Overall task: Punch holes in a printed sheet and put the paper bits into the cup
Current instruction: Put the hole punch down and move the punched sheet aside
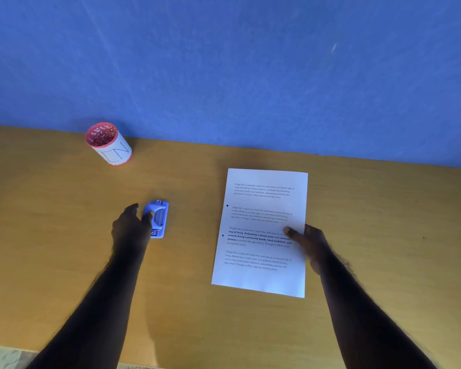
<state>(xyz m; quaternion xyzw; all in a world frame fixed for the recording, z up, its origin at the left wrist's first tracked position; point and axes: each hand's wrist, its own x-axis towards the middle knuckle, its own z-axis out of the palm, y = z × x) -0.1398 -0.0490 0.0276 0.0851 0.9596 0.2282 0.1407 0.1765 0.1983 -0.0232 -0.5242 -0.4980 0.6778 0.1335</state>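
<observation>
A white printed sheet lies flat on the wooden table, right of centre, with two small dark holes near its left margin. My right hand holds the sheet's right edge, thumb on top of the paper. A small blue hole punch sits left of centre. My left hand rests on the punch's left side, fingers curled onto it. A red cup with a white label marked "IN" stands at the far left, by the wall, apart from both hands.
A blue wall rises directly behind the table. The table's near edge runs along the bottom left, with pale floor showing below it.
</observation>
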